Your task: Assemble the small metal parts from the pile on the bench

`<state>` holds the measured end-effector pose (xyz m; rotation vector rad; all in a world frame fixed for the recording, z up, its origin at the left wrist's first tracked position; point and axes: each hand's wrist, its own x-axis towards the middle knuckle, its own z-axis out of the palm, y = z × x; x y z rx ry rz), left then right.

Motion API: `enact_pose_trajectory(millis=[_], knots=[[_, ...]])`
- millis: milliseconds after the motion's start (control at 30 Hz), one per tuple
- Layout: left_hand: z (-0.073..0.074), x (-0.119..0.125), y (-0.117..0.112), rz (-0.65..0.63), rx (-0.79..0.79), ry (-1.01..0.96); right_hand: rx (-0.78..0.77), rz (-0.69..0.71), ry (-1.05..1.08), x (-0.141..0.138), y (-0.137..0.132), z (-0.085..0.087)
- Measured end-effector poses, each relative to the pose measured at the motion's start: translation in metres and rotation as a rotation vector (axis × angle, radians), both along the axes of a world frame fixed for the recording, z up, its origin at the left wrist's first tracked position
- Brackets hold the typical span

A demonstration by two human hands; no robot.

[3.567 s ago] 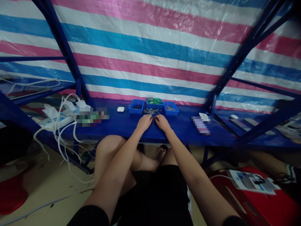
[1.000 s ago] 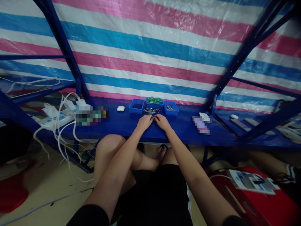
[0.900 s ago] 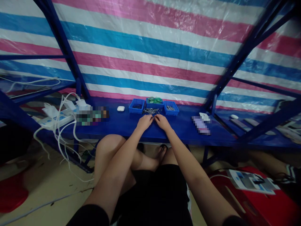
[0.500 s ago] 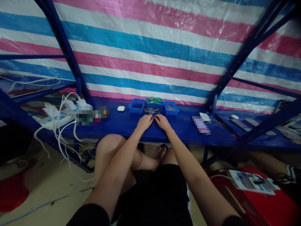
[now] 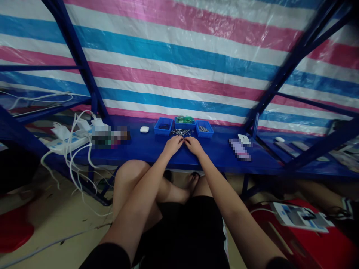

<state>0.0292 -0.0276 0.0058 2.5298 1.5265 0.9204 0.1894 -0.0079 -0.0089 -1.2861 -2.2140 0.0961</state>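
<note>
My left hand [image 5: 173, 144] and my right hand [image 5: 193, 145] meet fingertip to fingertip just above the blue table [image 5: 134, 149]. Both have their fingers bent and pinched together; whatever is between them is too small to make out. Right beyond the fingers lies a loose pile of thin, shiny metal pieces [image 5: 182, 132]. Three blue bins stand around that pile: the left bin [image 5: 163, 132] has dark small parts, the middle bin [image 5: 185, 124] carries green plastic bags or pieces, and the right bin [image 5: 205, 135] contains more small metal pieces.
A white earbud case [image 5: 144, 129] lies left of the bins. Farther left are a power strip [image 5: 70, 144] with white cables and blurred items. A blurred purple object [image 5: 240, 150] is on the right. Blue metal posts [image 5: 75, 52] frame a striped plastic sheet [image 5: 179, 56].
My hands stay in almost the same place, with only a slight shift of the fingers where they meet. The pile and bins look unchanged.
</note>
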Motion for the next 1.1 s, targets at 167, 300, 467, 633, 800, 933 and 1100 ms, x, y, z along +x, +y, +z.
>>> enact_pose_trajectory(millis=[167,300,467,633,800,933,1100], knots=[[0.002,0.0,-0.002,0.004,-0.02,-0.079,0.002,0.027,0.06,-0.001,-0.002,0.002],[0.001,0.0,-0.001,0.067,-0.083,-0.039,0.002,0.056,0.18,-0.002,-0.005,0.004],[-0.001,0.0,0.001,0.119,-0.08,0.045,0.003,0.081,0.31,-0.002,-0.006,0.004],[-0.002,0.0,0.002,0.097,-0.056,0.069,-0.001,0.053,0.287,0.0,-0.001,0.0],[-0.002,0.0,0.001,0.079,-0.044,0.056,0.023,0.03,0.213,0.001,0.005,-0.003],[-0.002,0.0,0.001,0.116,-0.027,0.049,0.024,-0.002,0.202,0.002,0.006,-0.003],[-0.002,0.0,0.002,0.135,0.005,0.057,0.017,-0.024,0.207,0.002,0.005,-0.002]])
